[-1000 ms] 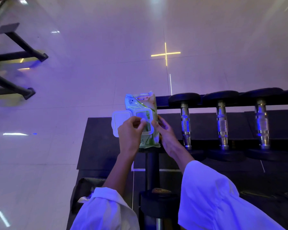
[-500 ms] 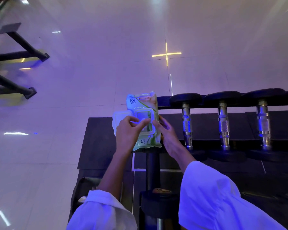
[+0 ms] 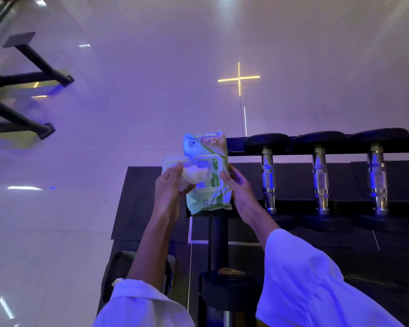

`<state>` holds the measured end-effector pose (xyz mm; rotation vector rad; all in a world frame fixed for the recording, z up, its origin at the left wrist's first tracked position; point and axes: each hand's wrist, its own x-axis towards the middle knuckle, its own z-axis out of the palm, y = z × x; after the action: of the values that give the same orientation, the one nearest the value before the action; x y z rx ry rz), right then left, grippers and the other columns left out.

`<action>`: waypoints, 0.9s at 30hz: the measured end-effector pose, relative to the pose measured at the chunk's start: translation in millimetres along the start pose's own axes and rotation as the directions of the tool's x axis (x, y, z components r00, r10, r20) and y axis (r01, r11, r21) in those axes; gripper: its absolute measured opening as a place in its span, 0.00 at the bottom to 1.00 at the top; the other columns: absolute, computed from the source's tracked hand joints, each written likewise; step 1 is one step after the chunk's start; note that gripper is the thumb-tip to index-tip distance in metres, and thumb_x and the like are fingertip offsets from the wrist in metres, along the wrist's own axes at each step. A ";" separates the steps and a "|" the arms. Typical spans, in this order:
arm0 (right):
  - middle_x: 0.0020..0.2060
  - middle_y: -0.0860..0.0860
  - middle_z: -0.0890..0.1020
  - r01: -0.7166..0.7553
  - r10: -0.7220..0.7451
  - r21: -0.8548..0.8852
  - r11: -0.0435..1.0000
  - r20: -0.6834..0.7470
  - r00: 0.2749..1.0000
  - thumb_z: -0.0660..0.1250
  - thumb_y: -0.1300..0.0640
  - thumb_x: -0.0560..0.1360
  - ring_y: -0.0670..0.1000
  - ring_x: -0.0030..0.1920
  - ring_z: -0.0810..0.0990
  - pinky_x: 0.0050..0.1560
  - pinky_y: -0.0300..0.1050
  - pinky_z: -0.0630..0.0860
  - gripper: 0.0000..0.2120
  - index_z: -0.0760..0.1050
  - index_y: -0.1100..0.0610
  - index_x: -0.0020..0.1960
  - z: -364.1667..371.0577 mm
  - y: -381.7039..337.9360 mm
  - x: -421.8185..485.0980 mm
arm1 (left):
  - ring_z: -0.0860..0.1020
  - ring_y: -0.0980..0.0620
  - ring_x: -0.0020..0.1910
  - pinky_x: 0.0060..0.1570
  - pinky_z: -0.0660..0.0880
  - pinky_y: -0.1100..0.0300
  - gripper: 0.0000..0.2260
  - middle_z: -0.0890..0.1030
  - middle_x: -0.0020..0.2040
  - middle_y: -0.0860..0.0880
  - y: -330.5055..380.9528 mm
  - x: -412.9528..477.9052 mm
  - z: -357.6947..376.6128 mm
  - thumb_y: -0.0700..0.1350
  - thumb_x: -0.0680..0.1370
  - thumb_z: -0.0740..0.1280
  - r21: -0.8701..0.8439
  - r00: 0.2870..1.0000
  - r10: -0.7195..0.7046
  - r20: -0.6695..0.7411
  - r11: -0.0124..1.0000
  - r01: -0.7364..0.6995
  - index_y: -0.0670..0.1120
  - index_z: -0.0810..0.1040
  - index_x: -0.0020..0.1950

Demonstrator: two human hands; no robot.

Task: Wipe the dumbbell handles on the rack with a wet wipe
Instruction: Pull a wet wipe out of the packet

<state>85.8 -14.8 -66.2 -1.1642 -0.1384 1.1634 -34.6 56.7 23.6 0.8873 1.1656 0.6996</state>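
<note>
The step in hand is drawing a sheet: the left hand [image 3: 169,187] pinches the wet wipe [image 3: 195,175], half out of the pack [image 3: 207,199] under its open lid [image 3: 172,162]. The right hand [image 3: 240,190] grips the pack's right side, holding it upright over the left end of the rack [image 3: 236,143]. The dumbbell handles [image 3: 268,182] lie untouched to the right, so wiping has not begun. Next, I judge, the wipe must pull free of the pack — then go to the nearest handle.

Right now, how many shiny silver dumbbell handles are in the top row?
3, side by side right of the green wet-wipe pack: the left handle, the middle handle, the right handle. Another may hide past the right edge.
</note>
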 end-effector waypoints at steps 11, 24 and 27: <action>0.49 0.48 0.83 0.000 0.000 -0.021 1.000 0.010 1.000 0.68 0.59 0.74 0.49 0.54 0.80 0.63 0.50 0.73 0.13 0.76 0.53 0.58 -0.4 -0.9 -2.5 | 0.75 0.56 0.30 0.31 0.73 0.63 0.13 0.73 0.34 0.49 3.1 -17.3 5.0 0.54 0.76 0.65 0.317 0.998 -0.060 -0.038 0.946 0.068 0.46 0.69 0.40; 0.50 0.52 0.81 -0.023 0.023 -0.036 0.999 0.009 1.000 0.67 0.60 0.74 0.48 0.48 0.80 0.54 0.44 0.76 0.17 0.73 0.60 0.63 1.0 -4.7 -3.2 | 0.78 0.53 0.34 0.32 0.72 0.65 0.05 0.82 0.37 0.49 -18.3 -44.0 -23.4 0.40 0.63 0.66 0.132 0.970 -0.009 0.242 0.991 -0.023 0.40 0.74 0.36; 0.55 0.54 0.79 -0.025 0.025 -0.027 0.999 -0.002 1.000 0.66 0.61 0.74 0.51 0.54 0.78 0.62 0.49 0.72 0.15 0.73 0.57 0.61 1.8 -5.8 -3.6 | 0.72 0.50 0.31 0.26 0.68 0.65 0.03 0.75 0.32 0.47 -29.1 -38.3 -30.4 0.40 0.67 0.66 -0.015 0.988 -0.041 -0.146 0.999 0.040 0.41 0.73 0.38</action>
<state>86.8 -16.0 -59.3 -1.1935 -0.1382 1.1859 -73.4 16.8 11.8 0.8102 1.3051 0.7477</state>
